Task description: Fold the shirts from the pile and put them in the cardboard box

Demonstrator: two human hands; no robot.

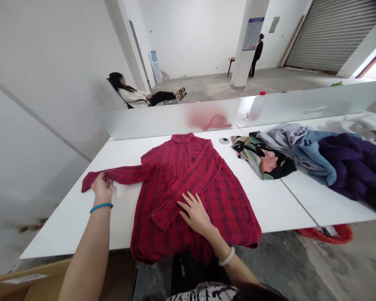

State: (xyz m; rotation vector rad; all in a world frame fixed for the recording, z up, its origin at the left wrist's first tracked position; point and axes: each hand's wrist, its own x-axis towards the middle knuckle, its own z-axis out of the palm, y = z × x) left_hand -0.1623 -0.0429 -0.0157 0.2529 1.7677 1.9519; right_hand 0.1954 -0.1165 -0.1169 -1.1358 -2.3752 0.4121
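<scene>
A red plaid shirt lies front up on the white table, its collar toward the far side and its hem hanging over the near edge. One sleeve is folded diagonally across the front. The other sleeve stretches out to the left, and my left hand pinches it near the cuff. My right hand rests flat on the shirt front beside the folded sleeve, fingers spread.
To the right is a heap of clothes: a floral piece, light blue denim and a purple garment. A frosted partition lines the back edge. Below are a cardboard box and a red basket. Two people are beyond.
</scene>
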